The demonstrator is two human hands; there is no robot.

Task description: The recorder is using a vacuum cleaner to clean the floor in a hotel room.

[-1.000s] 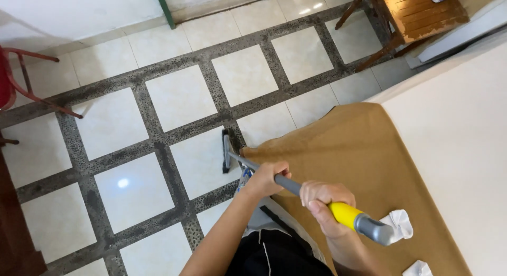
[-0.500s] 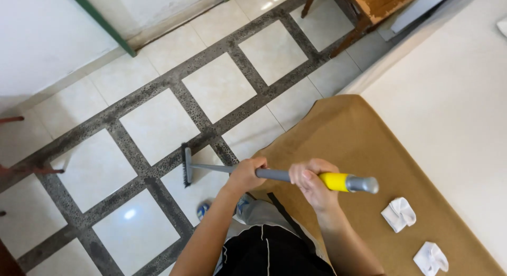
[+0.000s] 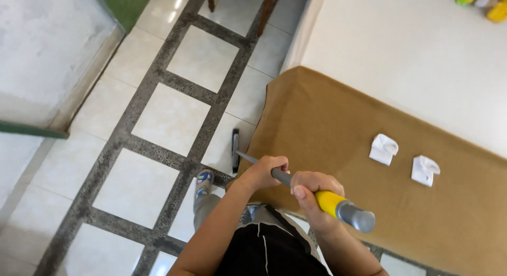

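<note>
Mop handle (image 3: 296, 181): grey pole with a yellow grip section (image 3: 328, 201) and a grey end cap (image 3: 358, 217), held slanted across the body; it runs from the cap by the chest down and away to the floor.
Right hand (image 3: 311, 194): closed around the pole just where the yellow grip begins, thumb laid along the top, fingers wrapped under.
Left hand (image 3: 264, 171): closed around the grey pole just ahead of the right hand, the two hands almost touching.
Legs and shoe: dark shorts with white stripes at the bottom edge; one patterned shoe (image 3: 204, 181) stands on a grey floor band, just beside the mop head.
Mop head (image 3: 235, 150): narrow dark bar lying flat on a pale tile, right at the hanging edge of the tan cloth.
Floor (image 3: 169, 117): pale square tiles framed by speckled grey bands; no wet streaks or dirt can be made out, so which tiles are already covered cannot be told.
Progress: judging by the head's place, work is at the strip next to the cloth, with open floor stretching away to the left.
Tan cloth (image 3: 338, 128): covers a low surface on the right; two small white folded pieces (image 3: 384, 148) (image 3: 424, 169) lie on it, apart.
Far end: wooden chair legs (image 3: 266, 12), a green door edge (image 3: 124, 1).
</note>
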